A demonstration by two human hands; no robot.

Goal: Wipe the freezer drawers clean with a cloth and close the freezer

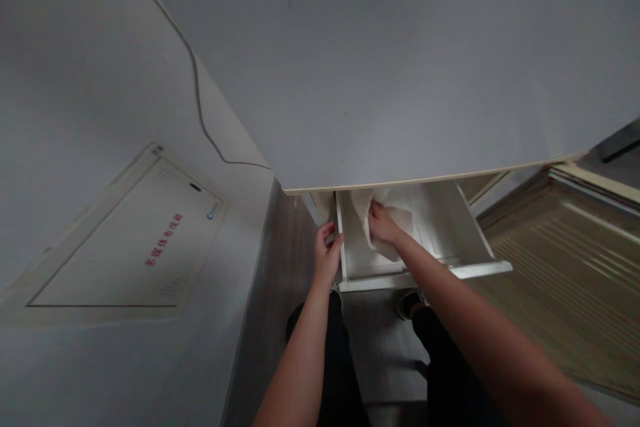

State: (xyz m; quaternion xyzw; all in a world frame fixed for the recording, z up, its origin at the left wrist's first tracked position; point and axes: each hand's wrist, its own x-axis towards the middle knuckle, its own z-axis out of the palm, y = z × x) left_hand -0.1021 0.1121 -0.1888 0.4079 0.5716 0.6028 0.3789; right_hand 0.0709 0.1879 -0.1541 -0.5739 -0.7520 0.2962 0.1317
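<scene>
A white drawer (477,272) stands pulled out below the overhanging tabletop. Inside it, my right hand (383,223) is closed on a thin, pale cloth (363,208); its folds hang at the drawer's left, and a flat part lies under the hand. Beside the drawer's left wall, my left hand (327,253) has loosely curled fingers with a gap to the thumb. That thumb is at the wall's edge. Contact between the other fingers and the drawer cannot be made out. The tabletop hides the back of the drawer.
A broad grey-white tabletop (400,67) fills the upper view. A cable (197,87) runs down the left wall, above a panel box (125,247) with red lettering. At right is a ribbed, yellowish panel (560,280) with a frame. My feet are on the dark floor (373,347).
</scene>
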